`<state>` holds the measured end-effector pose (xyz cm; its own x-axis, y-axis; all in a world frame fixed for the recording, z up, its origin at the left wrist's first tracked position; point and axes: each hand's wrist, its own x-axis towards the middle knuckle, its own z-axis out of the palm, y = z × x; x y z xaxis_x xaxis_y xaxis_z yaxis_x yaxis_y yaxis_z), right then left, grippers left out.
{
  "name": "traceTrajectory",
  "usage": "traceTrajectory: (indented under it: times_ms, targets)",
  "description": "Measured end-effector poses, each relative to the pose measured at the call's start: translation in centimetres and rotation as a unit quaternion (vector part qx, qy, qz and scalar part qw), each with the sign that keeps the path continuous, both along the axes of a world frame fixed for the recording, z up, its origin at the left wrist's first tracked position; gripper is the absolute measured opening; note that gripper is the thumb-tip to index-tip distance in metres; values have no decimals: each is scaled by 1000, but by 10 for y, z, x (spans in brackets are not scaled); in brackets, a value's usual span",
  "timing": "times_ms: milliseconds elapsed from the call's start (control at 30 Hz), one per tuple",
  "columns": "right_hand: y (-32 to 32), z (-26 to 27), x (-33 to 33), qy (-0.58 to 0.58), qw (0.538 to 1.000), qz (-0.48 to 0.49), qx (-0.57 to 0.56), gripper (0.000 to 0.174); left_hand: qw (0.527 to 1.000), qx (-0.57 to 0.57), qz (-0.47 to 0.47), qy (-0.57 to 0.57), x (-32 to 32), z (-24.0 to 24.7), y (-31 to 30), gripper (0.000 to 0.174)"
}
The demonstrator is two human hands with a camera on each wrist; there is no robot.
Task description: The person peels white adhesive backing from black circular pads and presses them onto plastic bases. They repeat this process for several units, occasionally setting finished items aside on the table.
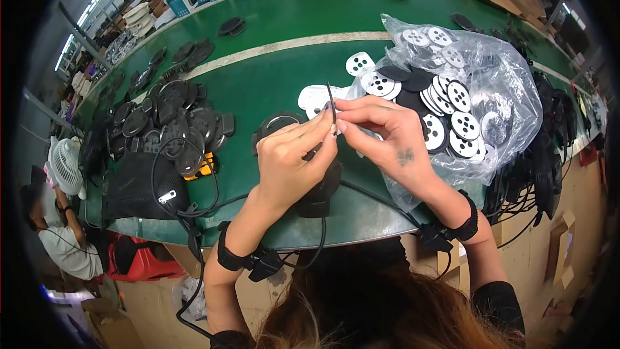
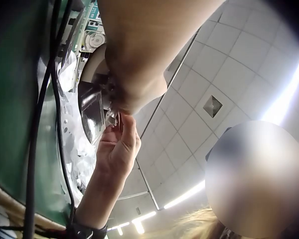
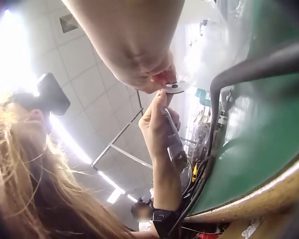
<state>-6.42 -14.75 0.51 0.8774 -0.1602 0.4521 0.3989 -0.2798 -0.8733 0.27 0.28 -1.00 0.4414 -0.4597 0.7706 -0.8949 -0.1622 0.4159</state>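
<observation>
Left hand [image 1: 294, 158] gripped a flat black piece [image 1: 330, 98] edge-on. Right hand [image 1: 387, 134] pinched a small white disc [image 3: 174, 88] against it, over the green table [image 1: 271, 77].

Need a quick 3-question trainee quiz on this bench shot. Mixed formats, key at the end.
1. True or false: the clear plastic bag of black-and-white discs lies on the green table, on the person's right.
2. What does the right hand pinch? A) a small white disc B) a screwdriver C) a yellow cable
3. Which hand grips the thin dark tool?

Key: 1 true. 2 A. 3 the left hand.
</observation>
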Motion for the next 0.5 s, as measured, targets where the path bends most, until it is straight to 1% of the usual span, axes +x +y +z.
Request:
traceTrajectory:
  times_ms: [67,167,300,500]
  targets:
    - [-1,-1,0,-13,999,-17,-46,17,1000,5,10,-29,0,-1,0,23]
    - [-1,-3,1,-30,999,-10,-26,17,1000,6,11,-19,-3,3,0,22]
    - [1,1,1,-9,1000,9,20,17,1000,-7,14,-25,1,2,0,22]
    - [-1,-2,2,-17,1000,-3,-15,17,1000,-10,4,-25,1,0,0,22]
